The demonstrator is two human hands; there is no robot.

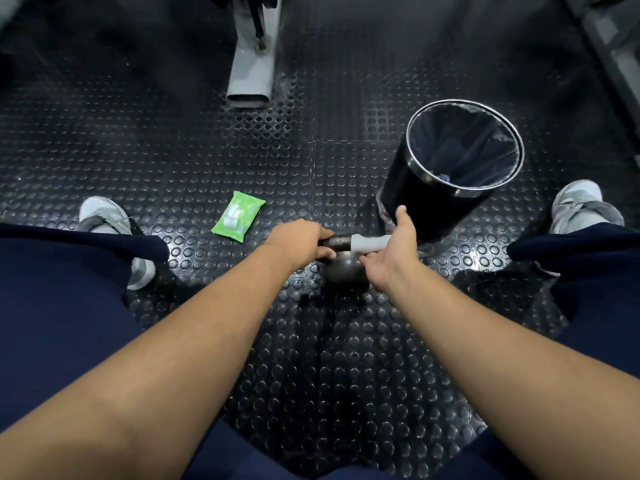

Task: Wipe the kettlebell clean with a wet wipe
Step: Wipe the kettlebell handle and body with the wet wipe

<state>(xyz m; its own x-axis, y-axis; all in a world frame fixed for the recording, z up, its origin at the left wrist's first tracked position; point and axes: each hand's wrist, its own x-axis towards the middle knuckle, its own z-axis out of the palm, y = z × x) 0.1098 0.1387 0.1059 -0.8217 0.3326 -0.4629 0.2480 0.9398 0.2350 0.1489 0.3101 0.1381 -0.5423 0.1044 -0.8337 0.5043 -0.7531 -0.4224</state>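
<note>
A dark kettlebell (341, 268) stands on the studded rubber floor between my feet. My left hand (299, 242) is closed around the left end of its handle. A white wet wipe (369, 243) is wrapped around the right part of the handle. My right hand (394, 252) holds that wipe against the handle, thumb pointing away from me and fingers curled underneath. Most of the kettlebell's body is hidden by my hands.
A green pack of wet wipes (238, 216) lies on the floor left of the kettlebell. A black bin (446, 174) with a dark liner stands just behind my right hand. A grey machine leg (251, 64) rests farther back. My shoes (104, 216) flank the area.
</note>
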